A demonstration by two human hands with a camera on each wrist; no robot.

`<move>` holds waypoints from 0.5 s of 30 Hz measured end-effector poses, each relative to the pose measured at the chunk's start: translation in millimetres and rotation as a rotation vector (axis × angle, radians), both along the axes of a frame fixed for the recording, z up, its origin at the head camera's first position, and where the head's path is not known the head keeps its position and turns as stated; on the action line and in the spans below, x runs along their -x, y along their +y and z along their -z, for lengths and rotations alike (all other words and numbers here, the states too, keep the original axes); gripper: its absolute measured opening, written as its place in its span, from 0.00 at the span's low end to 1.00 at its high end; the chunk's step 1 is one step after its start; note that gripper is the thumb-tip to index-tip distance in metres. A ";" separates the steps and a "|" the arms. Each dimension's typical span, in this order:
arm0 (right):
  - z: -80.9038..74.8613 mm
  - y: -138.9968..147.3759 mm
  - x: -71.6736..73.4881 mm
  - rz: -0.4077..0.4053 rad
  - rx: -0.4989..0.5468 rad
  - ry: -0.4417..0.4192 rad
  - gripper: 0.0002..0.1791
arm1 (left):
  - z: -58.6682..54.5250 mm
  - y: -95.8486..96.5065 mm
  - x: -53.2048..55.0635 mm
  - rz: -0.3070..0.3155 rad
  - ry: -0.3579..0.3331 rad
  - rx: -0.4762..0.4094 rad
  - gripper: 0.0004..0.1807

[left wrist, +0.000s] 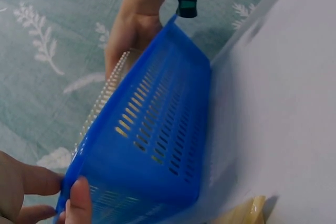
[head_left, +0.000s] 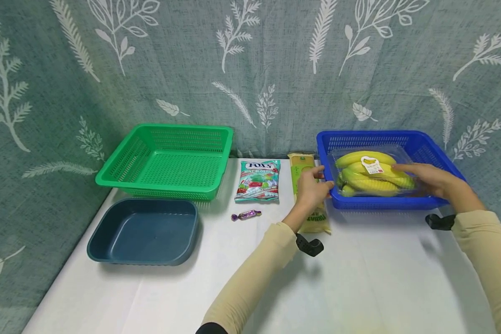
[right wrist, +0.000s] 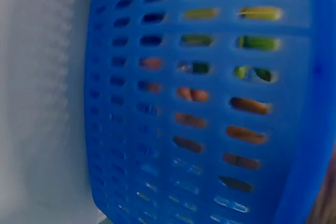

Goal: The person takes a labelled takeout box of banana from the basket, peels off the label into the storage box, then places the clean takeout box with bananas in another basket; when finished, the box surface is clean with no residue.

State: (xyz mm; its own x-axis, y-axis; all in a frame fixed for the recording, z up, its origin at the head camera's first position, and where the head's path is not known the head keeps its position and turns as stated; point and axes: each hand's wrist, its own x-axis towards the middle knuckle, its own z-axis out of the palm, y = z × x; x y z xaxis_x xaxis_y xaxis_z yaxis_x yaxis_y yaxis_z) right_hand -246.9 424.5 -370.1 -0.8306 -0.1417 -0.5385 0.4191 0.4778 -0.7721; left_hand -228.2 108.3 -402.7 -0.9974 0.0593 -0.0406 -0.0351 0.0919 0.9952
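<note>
A clear plastic pack of bananas (head_left: pixel 371 172) with a white label lies inside the blue basket (head_left: pixel 394 203), nearer its left side. My right hand (head_left: pixel 430 178) grips the pack by its right end, reaching in over the basket's front rim. Through the slots in the right wrist view, parts of its fingers (right wrist: pixel 191 94) show inside the basket. My left hand (head_left: pixel 312 188) pinches the basket's left rim between thumb and fingers, as the left wrist view also shows. Beneath that hand lies a long yellow-green packet (head_left: pixel 315 222), partly covered by it.
To the left stand a green basket (head_left: pixel 219 188) and a dark blue tub (head_left: pixel 183 257). Between them and the yellow-green packet lie a Fox's candy bag (head_left: pixel 257 181) and a purple-wrapped candy (head_left: pixel 246 215). A patterned curtain (head_left: pixel 275 69) hangs behind the white table (head_left: pixel 359 278).
</note>
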 end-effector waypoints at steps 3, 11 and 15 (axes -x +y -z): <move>-1.7 1.1 0.3 0.008 0.032 -0.031 0.58 | -1.1 -0.3 -0.4 0.001 -0.004 0.004 0.29; -3.7 -0.8 -0.9 0.035 0.054 0.000 0.57 | -1.6 -0.8 -0.3 -0.003 -0.005 0.007 0.29; -5.0 -1.6 -4.2 0.058 0.085 0.032 0.52 | -0.7 -0.4 -0.6 -0.005 -0.009 -0.007 0.29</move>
State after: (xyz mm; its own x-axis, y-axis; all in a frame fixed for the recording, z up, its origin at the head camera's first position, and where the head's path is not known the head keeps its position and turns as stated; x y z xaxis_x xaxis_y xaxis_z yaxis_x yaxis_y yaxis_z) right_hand -242.7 422.9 -365.0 -0.8553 -0.1370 -0.4997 0.4187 0.3852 -0.8224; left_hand -227.6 107.9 -402.1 -0.9973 0.0547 -0.0497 -0.0449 0.0850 0.9954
